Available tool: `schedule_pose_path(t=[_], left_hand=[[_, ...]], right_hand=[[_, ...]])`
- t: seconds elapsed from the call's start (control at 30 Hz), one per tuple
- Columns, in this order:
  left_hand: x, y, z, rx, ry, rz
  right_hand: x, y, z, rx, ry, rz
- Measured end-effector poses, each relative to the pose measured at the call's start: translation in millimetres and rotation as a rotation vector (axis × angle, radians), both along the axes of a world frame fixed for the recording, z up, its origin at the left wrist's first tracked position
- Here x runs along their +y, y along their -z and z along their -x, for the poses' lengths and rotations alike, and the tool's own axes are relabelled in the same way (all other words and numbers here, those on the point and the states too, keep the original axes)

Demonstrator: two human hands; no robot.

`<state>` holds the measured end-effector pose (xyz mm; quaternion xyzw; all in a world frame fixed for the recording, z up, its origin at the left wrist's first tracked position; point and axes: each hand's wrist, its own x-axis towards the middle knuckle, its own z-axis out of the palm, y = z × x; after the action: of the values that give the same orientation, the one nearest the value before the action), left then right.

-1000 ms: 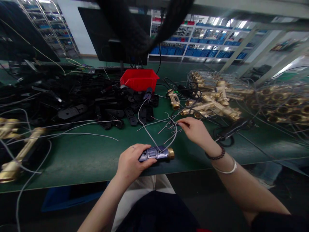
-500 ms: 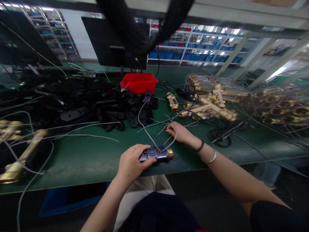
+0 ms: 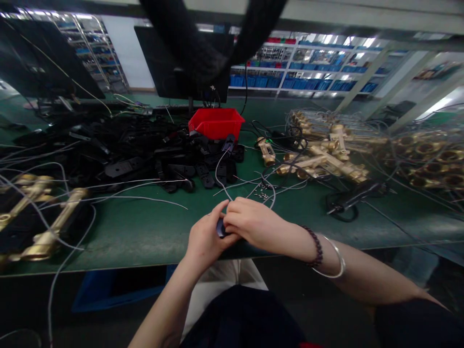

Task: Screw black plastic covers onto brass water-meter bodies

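The step in hand looked to be close two-handed finger work on a dark, glossy casing [image 3: 221, 229], which lay between the hands near the front edge of the green worktop [image 3: 145, 237]. The left grip [image 3: 205, 240] was clamped around the casing; the right grip [image 3: 255, 226] was bunched over it, and whether its fingers were pinched on anything could not be told. As I judged it, the next move called for a steady left hold and fine fingertip placing on the right.

Most of the casing was hidden under the fingers, its right end entirely. A thin grey cable [image 3: 273, 197] curved beyond the right knuckles, its lower end out of sight. Tiny silvery metal pieces [image 3: 262, 195] lay scattered nearby, too small to identify. The person's right sleeve [image 3: 409, 324] was cut off by the frame.
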<state>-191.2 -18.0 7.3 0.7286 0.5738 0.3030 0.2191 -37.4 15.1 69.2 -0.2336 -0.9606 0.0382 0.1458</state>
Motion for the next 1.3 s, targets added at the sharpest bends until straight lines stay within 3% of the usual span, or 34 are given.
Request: schedule_pose_path(t=[0.1,0.27,0.33,0.43,0.5,0.57,0.63,0.67,0.73,0.8,0.9,1.03,1.17,1.23,1.3], left_hand=[[0,3.8,0,0.007,-0.022,-0.046],[0,7.6,3,0.042,-0.03,-0.081],[2,8.7,5,0.047,-0.021,-0.101],[5,10.4,9,0.043,0.009,-0.117],[6,11.1,10,0.042,0.033,-0.115],[6,11.9,11,0.048,0.046,-0.12],[6,12.8,12,0.059,0.041,-0.142],[6,13.4,12,0.063,0.036,-0.157],[6,14.2,13,0.068,0.03,-0.184],[6,13.8,12,0.071,0.032,-0.196],[5,10.6,10,0.067,0.028,-0.193],[3,4.4,6,0.069,-0.004,-0.151],[2,1.0,3,0.062,-0.012,-0.092],[2,0.8,3,0.053,-0.004,-0.085],[1,1.3,3,0.042,0.011,-0.094]], right_hand=[[9,1.7,16,-0.155,-0.013,0.081],[17,-5.8,21,-0.189,0.036,0.244],[14,-0.5,19,-0.11,0.081,0.228],[15,13.5,-2,0.263,0.175,0.099],[22,21.5,-36,0.528,0.374,-0.079],[34,27.1,-85,0.677,0.728,-0.297],[47,32.4,-141,0.71,1.143,-0.387],[52,35.9,-167,0.708,1.367,-0.366],[60,44.9,-211,0.781,1.703,-0.143],[63,55.2,-240,0.869,1.815,0.006],[65,65.5,-260,1.02,1.78,0.162],[62,59.2,-268,1.228,1.504,0.29],[43,33.5,-257,1.4,1.151,0.292],[27,13.9,-234,1.481,0.957,0.287],[9,-9.3,-198,1.553,0.677,0.372]])
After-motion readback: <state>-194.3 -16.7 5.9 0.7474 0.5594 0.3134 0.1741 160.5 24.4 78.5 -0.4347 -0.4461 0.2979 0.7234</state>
